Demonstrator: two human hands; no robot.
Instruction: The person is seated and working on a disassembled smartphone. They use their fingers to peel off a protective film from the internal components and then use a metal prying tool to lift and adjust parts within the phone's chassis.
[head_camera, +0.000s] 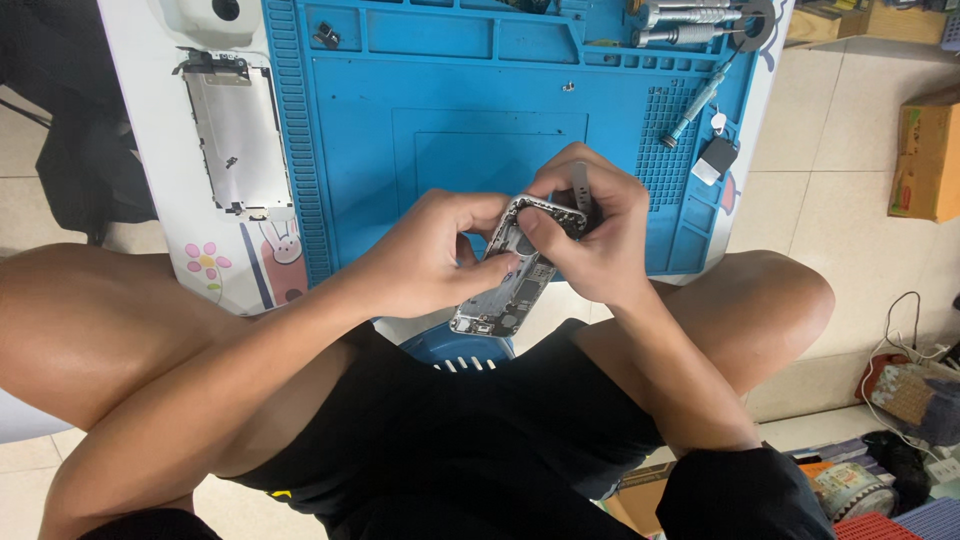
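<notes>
Left hand (425, 255) fingers closed round opened phone (510, 280), right hand (590, 235) gripping its top end plus tweezers (581, 185), above blue mat (450, 120), screwdriver (693, 108) on counter (150, 150)

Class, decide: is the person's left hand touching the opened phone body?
Touching. The head view shows the left hand with its fingers wrapped on the edge of the opened phone body, thumb pressed on it.
</notes>
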